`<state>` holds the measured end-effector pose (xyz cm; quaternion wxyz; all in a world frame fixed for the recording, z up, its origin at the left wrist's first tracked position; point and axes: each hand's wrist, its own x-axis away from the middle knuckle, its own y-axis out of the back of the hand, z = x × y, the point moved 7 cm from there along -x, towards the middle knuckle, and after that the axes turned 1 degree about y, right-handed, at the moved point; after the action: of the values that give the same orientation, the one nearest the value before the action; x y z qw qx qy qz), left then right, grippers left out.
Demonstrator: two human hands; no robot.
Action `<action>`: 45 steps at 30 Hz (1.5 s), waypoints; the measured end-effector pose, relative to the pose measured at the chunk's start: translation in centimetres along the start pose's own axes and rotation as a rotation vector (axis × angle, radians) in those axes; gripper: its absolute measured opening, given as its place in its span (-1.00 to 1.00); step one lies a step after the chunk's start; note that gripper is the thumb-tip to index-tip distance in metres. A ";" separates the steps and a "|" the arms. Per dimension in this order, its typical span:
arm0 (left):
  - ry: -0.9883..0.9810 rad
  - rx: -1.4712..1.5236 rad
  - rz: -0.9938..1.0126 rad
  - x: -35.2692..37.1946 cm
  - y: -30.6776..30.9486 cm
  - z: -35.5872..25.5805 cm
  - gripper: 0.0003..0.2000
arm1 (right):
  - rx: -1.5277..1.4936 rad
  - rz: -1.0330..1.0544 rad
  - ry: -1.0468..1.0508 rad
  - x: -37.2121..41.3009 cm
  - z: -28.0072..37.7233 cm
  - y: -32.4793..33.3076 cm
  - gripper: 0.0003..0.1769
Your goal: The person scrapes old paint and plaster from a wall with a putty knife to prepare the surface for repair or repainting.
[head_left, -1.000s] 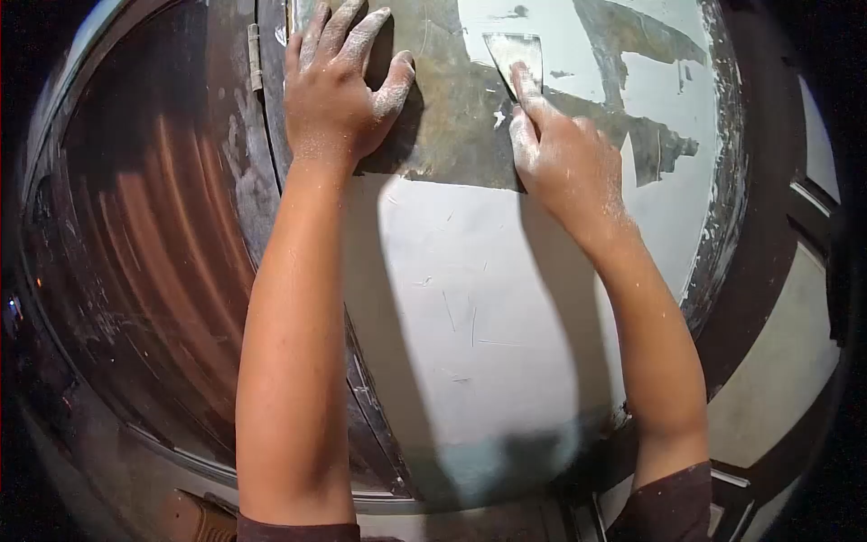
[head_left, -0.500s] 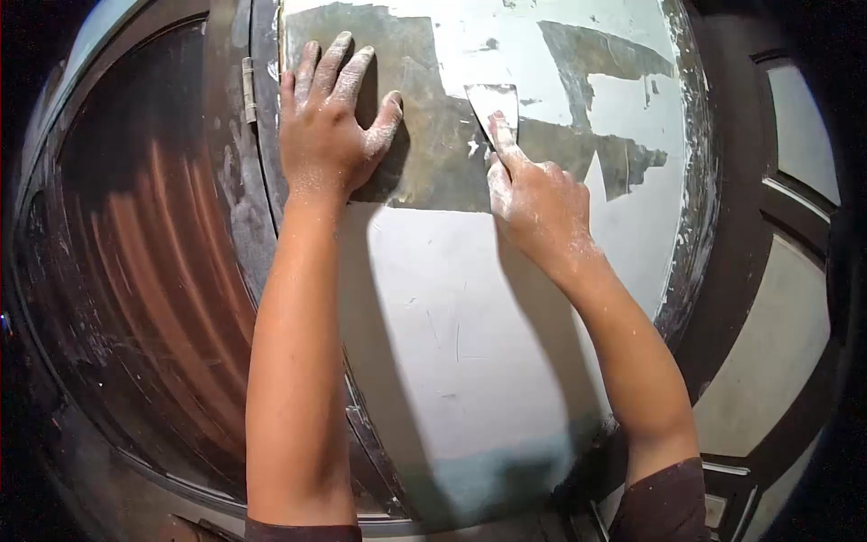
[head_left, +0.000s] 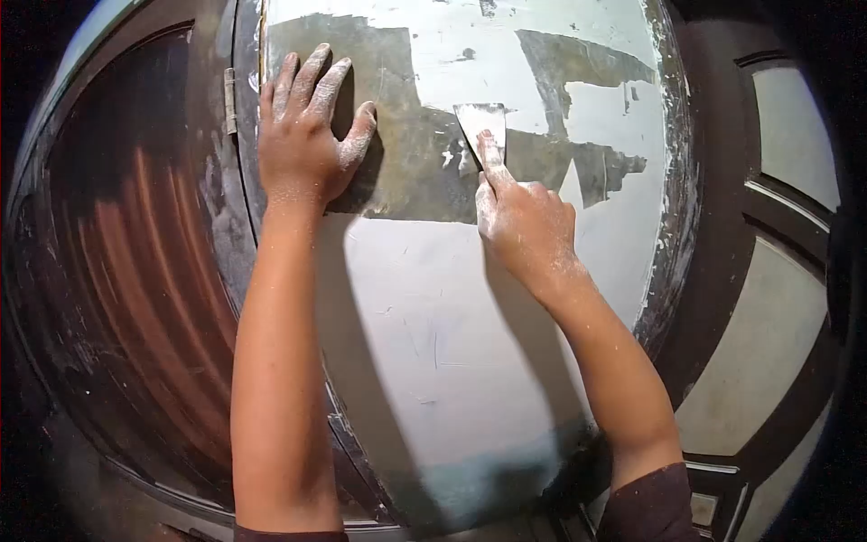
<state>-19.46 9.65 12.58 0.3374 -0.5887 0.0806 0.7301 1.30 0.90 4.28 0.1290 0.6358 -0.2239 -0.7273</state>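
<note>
My right hand (head_left: 524,221) grips a metal putty knife (head_left: 481,122), its index finger pressed along the blade against a door panel (head_left: 433,325). The blade lies on the edge between white filler and a bare grey-brown patch (head_left: 406,163). My left hand (head_left: 302,135) rests flat with fingers spread on that bare patch, near the panel's left edge. Both hands are dusted with white powder.
A hinge (head_left: 230,99) sits on the dark frame left of the panel. A reddish ribbed surface (head_left: 153,298) curves at far left. A dark door with pale inset panels (head_left: 768,352) stands at right. More bare patches (head_left: 578,63) show in the upper filler.
Both hands and the putty knife sit lower and further left in the view than before; the view has tilted upward, showing more of the panel's top. The knife has slid slightly down.
</note>
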 end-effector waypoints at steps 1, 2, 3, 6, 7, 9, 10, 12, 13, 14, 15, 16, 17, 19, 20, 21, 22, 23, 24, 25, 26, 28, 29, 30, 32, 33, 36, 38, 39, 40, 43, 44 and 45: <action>-0.003 -0.009 0.006 -0.1 0.1 -0.1 -0.47 | 0.036 -0.011 0.006 -0.7 -0.1 0.3 -0.38; 0.007 -0.022 0.028 -0.1 0.0 0.0 -0.46 | -0.035 -0.061 0.007 -1.2 -0.1 1.1 -0.38; 0.004 -0.017 0.034 0.1 0.1 -0.1 -0.46 | -0.023 -0.093 0.008 -1.9 -0.3 1.6 -0.38; 0.015 -0.019 0.074 0.0 0.1 0.0 -0.45 | -0.003 -0.153 0.050 -2.7 -0.9 1.8 -0.38; 0.018 -0.021 0.073 0.0 0.1 0.0 -0.45 | -0.017 -0.108 0.040 -2.2 -1.1 1.2 -0.37; 0.013 -0.043 0.091 0.0 0.0 0.0 -0.45 | -0.002 -0.018 0.013 -0.9 -1.0 0.7 -0.33; 0.014 -0.009 0.080 0.0 -0.1 0.1 -0.45 | -0.011 -0.018 0.005 -0.2 -1.0 0.2 -0.33; 0.031 -0.034 0.069 -0.1 0.2 0.2 -0.45 | 0.001 -0.033 -0.011 -0.8 -0.9 0.1 -0.33; 0.034 -0.046 0.091 -0.2 0.1 -0.1 -0.46 | 0.012 -0.034 -0.039 -1.3 -0.6 0.4 -0.34; 0.023 -0.038 0.084 -0.2 0.3 -0.4 -0.46 | -0.071 -0.078 -0.015 -2.1 -0.5 1.3 -0.33; 0.023 -0.023 0.089 -0.1 0.4 -0.4 -0.46 | -0.062 -0.059 -0.014 -3.2 -0.3 1.9 -0.35; 0.016 -0.007 0.091 0.0 0.3 -0.4 -0.46 | -0.080 -0.069 -0.003 -4.1 -0.7 2.0 -0.35; 0.012 0.003 0.092 0.0 0.3 -0.3 -0.47 | -0.101 -0.080 0.015 -4.6 -0.9 2.1 -0.36; 0.004 -0.022 0.099 0.0 0.2 -0.3 -0.46 | -0.093 -0.087 0.023 -3.5 -1.3 2.3 -0.36; 0.002 -0.043 0.109 0.2 0.1 -0.4 -0.46 | -0.081 -0.087 0.031 -2.6 -1.4 2.3 -0.36; 0.004 -0.050 0.109 0.2 0.1 -0.5 -0.46 | -0.069 -0.042 0.011 -2.0 -2.2 1.1 -0.35; 0.027 -0.061 0.124 0.2 0.0 -0.6 -0.45 | -0.068 0.028 -0.006 -1.2 -2.5 0.9 -0.35; 0.047 -0.073 0.137 0.2 -0.1 -0.6 -0.44 | -0.067 0.096 -0.023 -0.6 -2.9 0.7 -0.34; 0.073 -0.075 0.158 0.3 -0.4 -0.7 -0.43 | -0.044 0.050 0.008 -0.5 -3.3 0.8 -0.34; 0.065 -0.082 0.159 0.5 -0.6 -1.1 -0.43 | -0.024 0.002 0.036 -0.5 -3.8 0.8 -0.34; 0.124 -0.120 0.167 0.7 -0.7 -1.4 -0.43 | -0.062 -0.030 0.044 -1.3 -4.2 1.1 -0.34; 0.207 -0.194 0.193 1.3 -1.3 -1.6 -0.41 | -0.037 -0.105 0.083 -3.9 -4.6 1.9 -0.38; 0.237 -0.214 0.203 1.8 -1.7 -2.0 -0.39 | -0.039 -0.120 0.105 -5.2 -5.0 1.8 -0.40; 0.248 -0.218 0.228 1.8 -1.7 -2.1 -0.37 | -0.044 -0.134 0.112 -5.4 -5.0 2.3 -0.40; 0.253 -0.211 0.254 2.0 -1.6 -2.2 -0.34 | -0.095 -0.167 0.126 -4.9 -4.9 3.1 -0.42; 0.256 -0.215 0.251 1.9 -1.5 -2.2 -0.34 | -0.072 -0.183 0.150 -4.4 -5.1 2.9 -0.41; 0.223 -0.251 0.225 1.8 -1.4 -2.5 -0.36 | -0.009 -0.117 0.113 -2.4 -5.9 2.5 -0.40; 0.232 -0.252 0.234 1.9 -1.3 -2.5 -0.37 | 0.000 -0.033 0.097 -1.5 -6.3 2.3 -0.38; 0.233 -0.259 0.232 1.9 -1.3 -2.5 -0.37 | 0.002 -0.027 0.092 -1.7 -6.5 2.2 -0.38; 0.239 -0.237 0.222 1.9 -1.3 -2.4 -0.37 | 0.003 -0.063 0.114 -2.4 -6.6 2.4 -0.38; 0.210 -0.234 0.197 1.8 -1.5 -2.2 -0.36 | -0.009 -0.074 0.126 -5.3 -6.4 3.3 -0.40; 0.214 -0.264 0.222 1.9 -1.6 -2.0 -0.35 | 0.036 -0.055 0.111 -6.3 -6.9 2.5 -0.40; 0.217 -0.266 0.216 1.7 -1.6 -2.0 -0.35 | 0.080 -0.036 0.098 -6.9 -7.0 2.3 -0.40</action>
<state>-17.02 10.49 10.90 0.1657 -0.6915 0.0819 0.6983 8.99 0.99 10.74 0.1009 0.6791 -0.2347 -0.6882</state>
